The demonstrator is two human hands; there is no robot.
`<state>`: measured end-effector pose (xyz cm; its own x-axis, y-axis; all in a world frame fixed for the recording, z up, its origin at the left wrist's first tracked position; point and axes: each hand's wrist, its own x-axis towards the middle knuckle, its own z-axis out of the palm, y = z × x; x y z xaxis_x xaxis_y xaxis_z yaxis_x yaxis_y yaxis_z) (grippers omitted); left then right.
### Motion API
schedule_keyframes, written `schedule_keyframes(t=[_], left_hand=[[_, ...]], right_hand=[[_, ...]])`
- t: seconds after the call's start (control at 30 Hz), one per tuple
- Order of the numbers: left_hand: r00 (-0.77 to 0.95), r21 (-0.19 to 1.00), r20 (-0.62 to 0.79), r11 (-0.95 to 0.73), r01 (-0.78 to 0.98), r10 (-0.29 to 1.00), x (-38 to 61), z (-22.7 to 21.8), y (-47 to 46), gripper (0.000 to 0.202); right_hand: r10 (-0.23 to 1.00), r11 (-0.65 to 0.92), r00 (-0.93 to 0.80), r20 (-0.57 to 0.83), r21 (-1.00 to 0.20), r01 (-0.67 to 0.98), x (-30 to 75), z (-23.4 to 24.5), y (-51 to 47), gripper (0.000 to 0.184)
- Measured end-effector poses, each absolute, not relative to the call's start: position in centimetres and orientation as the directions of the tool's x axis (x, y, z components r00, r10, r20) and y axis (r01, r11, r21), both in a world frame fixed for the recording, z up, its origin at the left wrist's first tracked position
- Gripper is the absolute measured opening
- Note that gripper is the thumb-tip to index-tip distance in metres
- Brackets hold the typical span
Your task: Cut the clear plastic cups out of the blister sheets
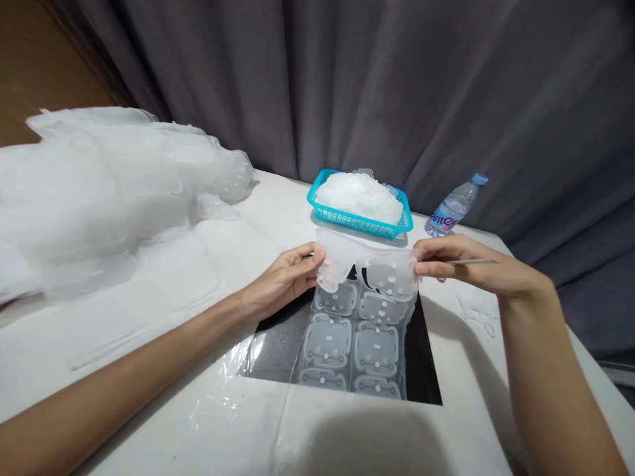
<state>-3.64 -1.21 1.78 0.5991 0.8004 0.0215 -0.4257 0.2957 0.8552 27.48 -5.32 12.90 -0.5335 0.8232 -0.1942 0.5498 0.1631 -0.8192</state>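
Note:
A translucent plastic sheet (381, 272) with rounded square die-cut shapes is held up between my two hands. My left hand (292, 271) is closed, pinching the sheet's left corner between thumb and fingers. At its right edge my right hand (461, 261) pinches the same sheet; a thin metal tool (471, 262), its kind unclear, also lies in that hand. Below, more rounded square pieces (327, 340) run in two columns along a clear film, over a black mat (424, 370). The lifted part bends up from this strip.
Behind the hands stands a turquoise basket (357, 222) heaped with white translucent scraps. A water bottle (454, 205) is to its right. Stacked translucent sheets (124, 178) cover the table's left side. A grey curtain (347, 86) hangs along the back.

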Motion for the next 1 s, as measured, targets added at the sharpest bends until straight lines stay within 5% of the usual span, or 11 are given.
schedule_keyframes(t=[0.13,0.27,0.4,0.77,1.0], left_hand=[[0.567,0.952,0.089,0.096,-0.289,0.819,-3.7,2.4,-1.7,0.024],[0.592,0.985,0.165,-0.166,-0.054,0.789,-3.8,2.8,-3.0,0.019],[0.624,0.943,0.177,-0.313,0.113,0.761,-3.8,2.5,-4.3,0.016],[0.571,0.839,0.344,-0.517,0.169,0.745,-4.0,2.6,-4.9,0.009],[0.539,0.808,0.383,-0.555,0.198,0.75,-3.9,2.1,-4.9,0.008]], right_hand=[[0.862,0.192,-0.459,-0.218,-0.697,0.691,27.4,12.6,-5.3,0.036],[0.942,0.274,-0.335,0.036,-0.661,0.699,24.5,11.2,-5.0,0.035],[0.881,0.418,-0.455,0.125,-0.658,0.627,20.7,10.0,-4.9,0.027],[0.885,0.311,-0.461,0.062,-0.815,0.489,19.4,10.1,-5.5,0.021],[0.877,0.326,-0.476,0.064,-0.808,0.491,19.2,9.8,-5.4,0.02]])
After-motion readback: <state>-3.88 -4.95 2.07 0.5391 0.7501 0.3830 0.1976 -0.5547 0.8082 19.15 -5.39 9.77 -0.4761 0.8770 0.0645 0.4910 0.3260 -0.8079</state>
